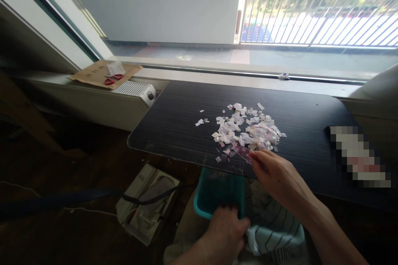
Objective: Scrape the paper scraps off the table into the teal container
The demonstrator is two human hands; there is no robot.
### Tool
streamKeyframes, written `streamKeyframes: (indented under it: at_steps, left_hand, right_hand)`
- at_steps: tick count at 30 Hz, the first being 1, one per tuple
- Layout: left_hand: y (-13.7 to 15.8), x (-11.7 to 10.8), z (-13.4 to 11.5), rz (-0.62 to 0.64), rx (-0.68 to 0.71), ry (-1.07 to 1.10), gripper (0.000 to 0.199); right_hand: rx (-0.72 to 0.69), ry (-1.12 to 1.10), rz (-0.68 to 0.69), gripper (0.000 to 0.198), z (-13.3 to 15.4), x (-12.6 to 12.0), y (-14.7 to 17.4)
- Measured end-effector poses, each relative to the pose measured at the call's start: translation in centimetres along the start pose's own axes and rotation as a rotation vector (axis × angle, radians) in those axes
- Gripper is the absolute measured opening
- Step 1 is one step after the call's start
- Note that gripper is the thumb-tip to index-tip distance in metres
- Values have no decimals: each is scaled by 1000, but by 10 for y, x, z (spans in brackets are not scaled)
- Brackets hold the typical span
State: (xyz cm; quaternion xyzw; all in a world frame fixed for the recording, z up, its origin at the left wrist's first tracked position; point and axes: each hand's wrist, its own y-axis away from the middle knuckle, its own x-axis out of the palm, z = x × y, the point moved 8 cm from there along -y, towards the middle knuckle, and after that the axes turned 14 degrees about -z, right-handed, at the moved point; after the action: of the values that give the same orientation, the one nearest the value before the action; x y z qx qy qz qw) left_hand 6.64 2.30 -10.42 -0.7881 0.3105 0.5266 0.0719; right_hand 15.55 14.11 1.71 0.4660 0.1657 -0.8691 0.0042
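Observation:
My right hand [275, 172] pinches a pink see-through plastic piece [242, 152] with a curved edge; its exact kind I cannot make out. The piece lies low over the dark tabletop [168, 124], at the near side of a heap of small pale paper scraps [259, 130]. Just below the table's front edge is a teal plastic bin [201, 203]. My left hand [222, 230] is closed over the near rim of this bin, its fingertips partly hidden inside. A few scraps lie apart, left of the heap.
A pixelated object [357, 155] rests at the table's right side. Red-handled scissors [113, 78] lie on a brown envelope [96, 72] on the sill, beside a white radiator [137, 90]. On the floor at lower left stands a pale box [139, 215] with a dark strap across it.

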Motion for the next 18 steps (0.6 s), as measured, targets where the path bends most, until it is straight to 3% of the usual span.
streamKeyframes:
  at_steps: [9, 14, 18]
  left_hand:
    - [1, -1, -1, 1, 3, -8, 19]
    - [1, -1, -1, -13, 11, -17, 18]
    - [2, 0, -1, -23, 15, -23, 18]
  right_hand:
    - [3, 4, -7, 21, 3, -4, 5]
    - [-5, -90, 91, 21, 12, 8, 8]
    - [-5, -86, 93, 20, 16, 14, 6]
